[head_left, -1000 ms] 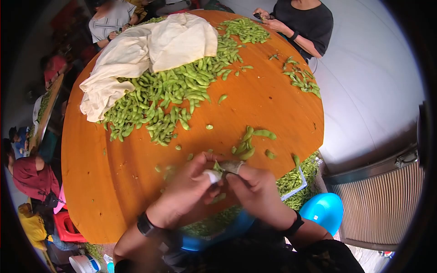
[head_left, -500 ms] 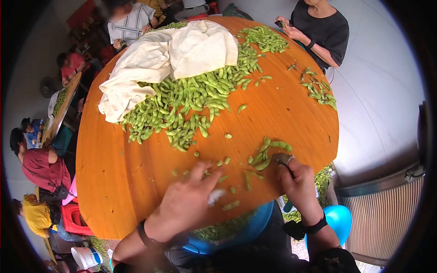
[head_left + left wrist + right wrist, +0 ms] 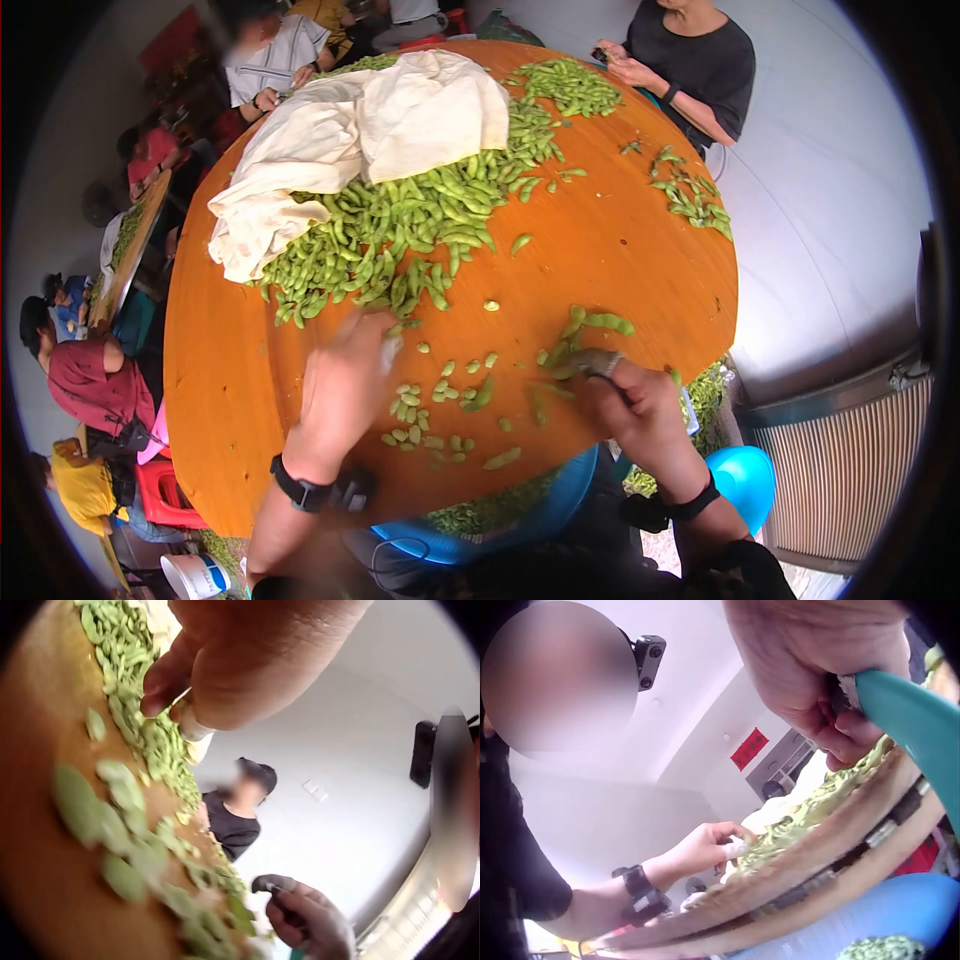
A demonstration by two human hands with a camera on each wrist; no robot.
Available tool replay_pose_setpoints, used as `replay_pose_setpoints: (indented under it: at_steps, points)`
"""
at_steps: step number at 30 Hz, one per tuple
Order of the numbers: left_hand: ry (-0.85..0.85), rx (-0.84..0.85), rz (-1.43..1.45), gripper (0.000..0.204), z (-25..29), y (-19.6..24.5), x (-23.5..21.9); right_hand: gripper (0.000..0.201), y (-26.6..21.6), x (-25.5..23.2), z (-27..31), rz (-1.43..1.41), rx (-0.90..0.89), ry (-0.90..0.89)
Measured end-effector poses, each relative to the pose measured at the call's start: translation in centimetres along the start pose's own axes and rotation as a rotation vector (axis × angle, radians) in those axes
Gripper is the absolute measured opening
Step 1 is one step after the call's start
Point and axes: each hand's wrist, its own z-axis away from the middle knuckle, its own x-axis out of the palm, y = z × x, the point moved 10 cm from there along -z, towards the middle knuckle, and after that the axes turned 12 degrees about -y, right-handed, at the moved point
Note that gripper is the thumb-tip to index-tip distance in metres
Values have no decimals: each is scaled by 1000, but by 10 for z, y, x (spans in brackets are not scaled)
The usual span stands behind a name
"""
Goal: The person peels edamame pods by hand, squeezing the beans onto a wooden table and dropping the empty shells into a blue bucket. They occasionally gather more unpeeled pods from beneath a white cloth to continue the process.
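Note:
In the head view, my left hand [image 3: 345,390], blurred, reaches to the near edge of the green pod pile [image 3: 380,235]. Its fingers are slightly bent, one wrapped in white; nothing held is visible. Loosely bent at the table's right side, my right hand [image 3: 640,405] has its grey-covered fingertip beside a few pods [image 3: 608,322]. No pod shows between its fingers. Shelled beans [image 3: 410,405] lie between the hands. In the right wrist view, a teal curved piece [image 3: 919,735] overlaps my right hand [image 3: 825,660]; whether it touches, I cannot tell.
A cream cloth [image 3: 435,110] covers part of the pile on the round wooden table [image 3: 600,240]. Below its near edge sits a blue basin [image 3: 575,490]; another blue container [image 3: 740,485] stands at right. People sit across the table and at the left.
My hands were together over the near table and have separated. The left has moved forward to the pile, uncovering the beans; the right went right, then slightly back left to the pods.

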Motion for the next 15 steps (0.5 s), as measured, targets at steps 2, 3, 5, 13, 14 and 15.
replay_pose_setpoints:
  at_steps: [2, 3, 5, 13, 14, 15]
  points:
    - [-79, -16, 389, 18, 6, 2, 20, 17, 1, 15, -6, -155, 152, -106]
    - [-184, -39, 600, 30, 8, 13, 32, 17, 8, 32, -6, -318, 290, -219]
    - [-283, -149, 1032, 37, 14, 27, 56, 15, 7, 45, -14, -403, 338, -240]
    - [-400, -51, 1265, 39, 20, 36, 86, 16, 16, 78, -8, -696, 486, -409]
    - [-399, -52, 1268, 39, 20, 36, 85, 15, 15, 79, -8, -707, 484, -404]
    - [-449, -90, 1310, 41, 22, 36, 88, 17, 14, 80, -8, -718, 482, -399]
